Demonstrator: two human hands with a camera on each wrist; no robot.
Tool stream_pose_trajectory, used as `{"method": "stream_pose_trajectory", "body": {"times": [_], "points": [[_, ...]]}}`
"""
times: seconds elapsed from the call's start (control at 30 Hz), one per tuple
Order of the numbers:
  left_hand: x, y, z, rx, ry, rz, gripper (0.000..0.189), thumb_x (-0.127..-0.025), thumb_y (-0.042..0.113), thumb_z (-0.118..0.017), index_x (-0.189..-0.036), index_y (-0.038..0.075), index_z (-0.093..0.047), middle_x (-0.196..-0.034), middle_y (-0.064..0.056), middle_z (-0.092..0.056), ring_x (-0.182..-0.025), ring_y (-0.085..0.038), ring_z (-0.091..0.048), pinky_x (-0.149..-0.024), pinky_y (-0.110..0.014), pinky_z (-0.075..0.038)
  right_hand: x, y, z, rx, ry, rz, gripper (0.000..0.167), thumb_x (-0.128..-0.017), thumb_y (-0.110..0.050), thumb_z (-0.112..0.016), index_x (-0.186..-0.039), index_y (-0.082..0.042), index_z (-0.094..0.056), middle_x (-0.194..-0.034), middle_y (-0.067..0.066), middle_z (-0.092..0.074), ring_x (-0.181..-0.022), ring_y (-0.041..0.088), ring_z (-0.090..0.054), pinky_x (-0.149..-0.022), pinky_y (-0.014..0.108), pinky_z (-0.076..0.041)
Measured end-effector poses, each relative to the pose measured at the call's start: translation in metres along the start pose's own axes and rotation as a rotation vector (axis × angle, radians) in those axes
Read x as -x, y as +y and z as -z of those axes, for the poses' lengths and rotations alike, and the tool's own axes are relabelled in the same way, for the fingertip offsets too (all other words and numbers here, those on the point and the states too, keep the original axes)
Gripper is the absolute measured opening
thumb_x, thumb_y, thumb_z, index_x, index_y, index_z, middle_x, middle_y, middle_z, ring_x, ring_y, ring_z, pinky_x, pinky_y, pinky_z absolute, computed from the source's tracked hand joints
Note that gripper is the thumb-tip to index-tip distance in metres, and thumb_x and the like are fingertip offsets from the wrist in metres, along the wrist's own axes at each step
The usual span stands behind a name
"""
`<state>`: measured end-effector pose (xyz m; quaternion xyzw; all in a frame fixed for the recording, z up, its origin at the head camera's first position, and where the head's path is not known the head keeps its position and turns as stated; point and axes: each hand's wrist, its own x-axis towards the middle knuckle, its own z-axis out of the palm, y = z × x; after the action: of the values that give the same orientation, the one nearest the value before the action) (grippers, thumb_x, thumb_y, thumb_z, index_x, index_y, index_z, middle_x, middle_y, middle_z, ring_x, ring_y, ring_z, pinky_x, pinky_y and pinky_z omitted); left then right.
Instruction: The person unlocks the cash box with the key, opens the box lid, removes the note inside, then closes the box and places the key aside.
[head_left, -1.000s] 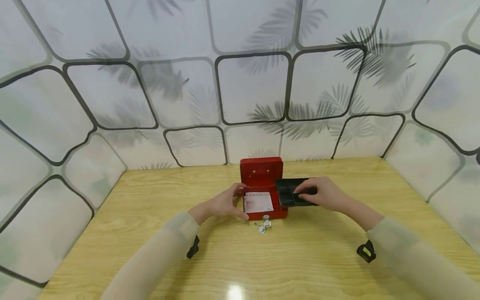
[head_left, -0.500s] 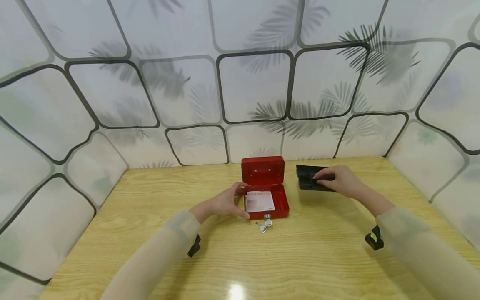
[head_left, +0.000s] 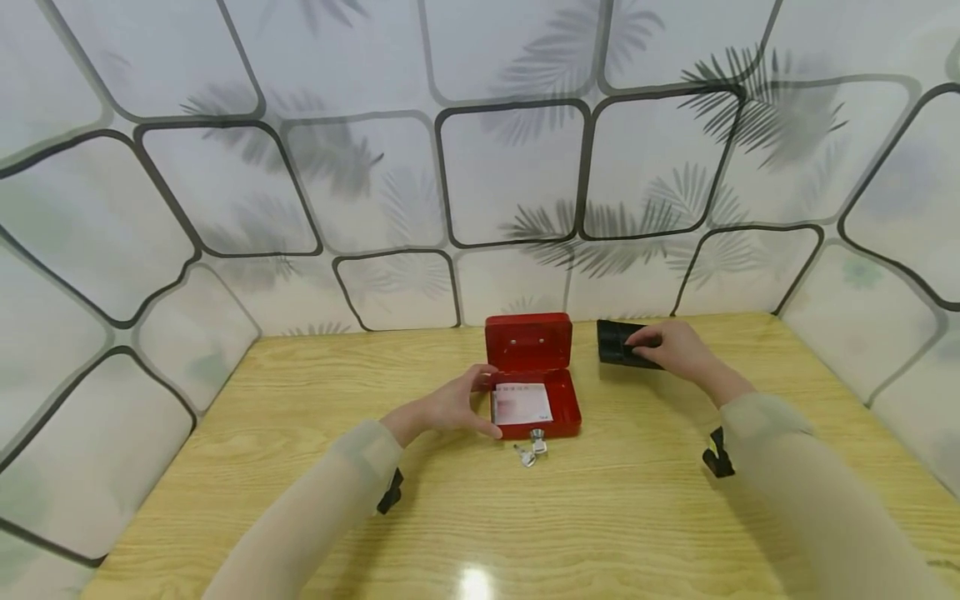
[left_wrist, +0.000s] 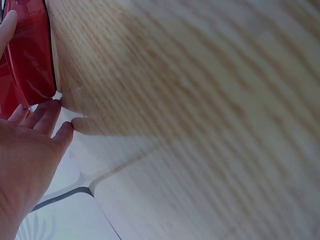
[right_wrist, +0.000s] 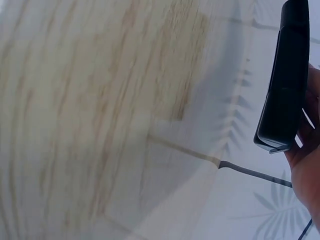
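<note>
A red cash box (head_left: 529, 342) stands in the head view with its lid raised. My left hand (head_left: 453, 404) grips its left end, thumb at the front corner and fingers at the back; in the left wrist view the fingertips meet the red box (left_wrist: 32, 60). A printed paper pad (head_left: 522, 403) lies inside the left part of the box. To the right, my right hand (head_left: 681, 350) pinches a black coin tray (head_left: 613, 342) by its middle. In the right wrist view the tray (right_wrist: 290, 80) is seen from its end, with the right hand (right_wrist: 309, 172) behind it.
A small padlock (head_left: 538, 443) and keys (head_left: 527, 457) lie just in front of the box. The wooden table (head_left: 480, 517) ends at a patterned cloth wall (head_left: 510, 183) behind and at both sides. Dark straps hang near both wrists.
The right hand has carried the black coin tray from the box's right edge rightward and back toward the far side of the table. The left hand has stayed at the box.
</note>
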<state>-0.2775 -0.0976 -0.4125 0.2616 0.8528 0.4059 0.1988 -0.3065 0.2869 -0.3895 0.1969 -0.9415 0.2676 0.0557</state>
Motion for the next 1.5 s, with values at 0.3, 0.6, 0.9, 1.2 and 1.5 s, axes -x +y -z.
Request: {"method": "stream_pose_trajectory", "body": {"times": [0.3,0.6,0.9,1.2,1.5], "points": [[0.001,-0.001,-0.001,0.011,0.006,0.003,0.091,-0.075,0.019,-0.086,-0.143,0.007,-0.028,-0.148,-0.017,-0.037,-0.137,-0.033,-0.034,-0.113,-0.045,-0.024,-0.015,0.002,-0.014,0.043,-0.018,0.032,0.013,-0.087,-0.001,-0.068,-0.099,0.003,-0.073,-0.098,0.018,-0.071,-0.095,0.041,-0.063,-0.083,0.053,-0.049],[0.001,0.001,0.000,0.007,-0.003,0.007,0.091,-0.075,0.021,-0.086,-0.144,0.007,-0.028,-0.149,-0.016,-0.035,-0.138,-0.033,-0.033,-0.113,-0.046,-0.024,-0.022,0.001,-0.024,0.051,-0.039,0.015,0.014,-0.087,-0.001,-0.068,-0.099,0.001,-0.074,-0.100,0.018,-0.071,-0.098,0.042,-0.061,-0.088,0.054,-0.047],[0.001,0.001,-0.001,-0.005,-0.001,0.001,0.092,-0.075,0.021,-0.086,-0.145,0.007,-0.027,-0.149,-0.016,-0.036,-0.138,-0.032,-0.033,-0.114,-0.044,-0.024,-0.024,0.001,-0.031,0.036,-0.067,0.000,0.014,-0.088,0.002,-0.066,-0.100,0.003,-0.073,-0.097,0.017,-0.071,-0.094,0.039,-0.064,-0.083,0.052,-0.050],[0.001,0.002,0.001,-0.012,0.000,0.002,0.092,-0.075,0.020,-0.086,-0.144,0.006,-0.028,-0.149,-0.016,-0.036,-0.138,-0.032,-0.033,-0.114,-0.044,-0.024,-0.018,-0.003,-0.026,-0.022,-0.018,-0.014,0.018,-0.090,-0.006,-0.068,-0.105,0.003,-0.071,-0.102,0.018,-0.070,-0.097,0.039,-0.063,-0.085,0.053,-0.049],[0.001,0.000,0.000,-0.007,0.005,-0.015,0.091,-0.075,0.019,-0.086,-0.143,0.006,-0.028,-0.148,-0.017,-0.037,-0.137,-0.033,-0.034,-0.113,-0.044,-0.024,0.003,-0.023,-0.009,-0.096,0.043,-0.005,0.027,-0.093,-0.017,-0.068,-0.110,0.003,-0.069,-0.102,0.015,-0.070,-0.094,0.033,-0.065,-0.082,0.050,-0.051]]}}
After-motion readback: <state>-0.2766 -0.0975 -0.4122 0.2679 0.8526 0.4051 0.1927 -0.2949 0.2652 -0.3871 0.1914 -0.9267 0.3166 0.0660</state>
